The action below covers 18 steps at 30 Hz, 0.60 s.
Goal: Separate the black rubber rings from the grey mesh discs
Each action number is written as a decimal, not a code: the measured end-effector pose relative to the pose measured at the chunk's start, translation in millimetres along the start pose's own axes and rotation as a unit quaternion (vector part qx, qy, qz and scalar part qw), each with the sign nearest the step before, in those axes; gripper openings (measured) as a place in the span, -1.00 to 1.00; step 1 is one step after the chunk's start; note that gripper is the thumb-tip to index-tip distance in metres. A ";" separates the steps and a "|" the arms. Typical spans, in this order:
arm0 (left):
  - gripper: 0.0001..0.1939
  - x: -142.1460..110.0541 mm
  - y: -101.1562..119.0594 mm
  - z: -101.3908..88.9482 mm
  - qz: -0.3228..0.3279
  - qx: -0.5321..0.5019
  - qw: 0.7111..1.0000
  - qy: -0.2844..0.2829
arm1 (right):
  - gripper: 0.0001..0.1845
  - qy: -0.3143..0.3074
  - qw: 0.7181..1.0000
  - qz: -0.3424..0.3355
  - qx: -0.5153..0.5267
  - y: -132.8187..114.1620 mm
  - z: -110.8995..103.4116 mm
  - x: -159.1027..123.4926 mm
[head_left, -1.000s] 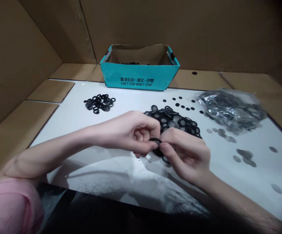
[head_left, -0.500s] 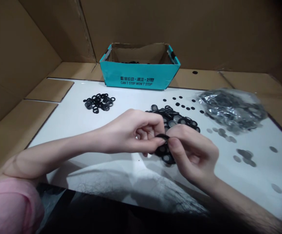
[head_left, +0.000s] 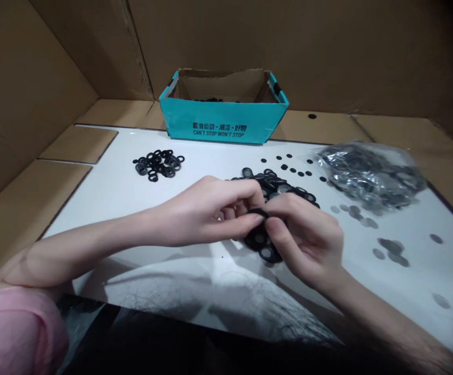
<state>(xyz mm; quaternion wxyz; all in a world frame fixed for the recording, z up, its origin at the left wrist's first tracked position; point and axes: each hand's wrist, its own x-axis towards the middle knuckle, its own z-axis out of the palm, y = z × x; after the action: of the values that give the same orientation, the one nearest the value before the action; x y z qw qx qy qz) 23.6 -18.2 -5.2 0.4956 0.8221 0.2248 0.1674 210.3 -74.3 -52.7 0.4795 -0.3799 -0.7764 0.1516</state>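
Note:
In the head view, a black rubber ring (head_left: 261,212) is pinched between both hands; fingertips cover much of it. My left hand (head_left: 226,211) grips its left edge with thumb and forefinger, the other fingers curled. From the other side my right hand (head_left: 308,234) pinches the same ring. Below and behind them lies a heap of black rings with grey centres (head_left: 275,182), partly hidden by the hands. To the left is a smaller pile of black rings (head_left: 166,165) with open centres.
A turquoise box (head_left: 224,120) with dark pieces inside stands at the back. A clear plastic bag (head_left: 370,174) of dark pieces lies at the right. Small black discs (head_left: 292,170) and thin grey discs (head_left: 392,247) are scattered nearby. Cardboard walls (head_left: 308,52) surround the white table (head_left: 112,198).
My right hand has shifted slightly left and up, and its fingers press closer to the left hand at the ring. The ring now shows darker and more edge-covered; the piles look the same.

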 end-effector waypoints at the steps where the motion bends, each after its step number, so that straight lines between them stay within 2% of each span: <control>1: -0.95 0.3 0.0 0.6 -0.004 -0.006 1.000 -0.004 | -0.86 -0.001 1.000 -0.003 0.002 0.3 0.2 -0.2; 4: -0.93 1.4 -1.6 0.5 -0.020 -0.033 0.999 -0.005 | -0.85 0.005 1.000 -0.006 0.007 -0.5 2.5 -1.4; 9: -0.86 1.7 -3.4 -5.1 -0.065 -0.083 0.993 -0.060 | -0.82 0.035 0.999 0.011 0.017 -6.2 7.5 -2.4; 12: -0.85 1.3 -4.7 -5.7 -0.050 -0.091 0.994 -0.035 | -0.85 0.038 0.999 0.023 0.021 -5.4 7.7 -3.2; 15: -0.84 1.5 -7.4 -3.4 -0.020 -0.079 0.997 0.011 | -0.85 0.026 0.991 0.099 0.081 0.6 7.1 -6.5; 18: -0.74 2.2 -10.3 -0.5 0.051 -0.012 0.997 0.055 | -0.75 0.019 0.958 0.200 0.203 6.6 7.6 -9.7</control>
<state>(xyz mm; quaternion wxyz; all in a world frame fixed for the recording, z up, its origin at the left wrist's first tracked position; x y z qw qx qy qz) 23.1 -12.4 -14.0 0.4833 0.8158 0.2076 0.2404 209.1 -76.1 -66.5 0.5207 -0.4249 -0.6285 0.3916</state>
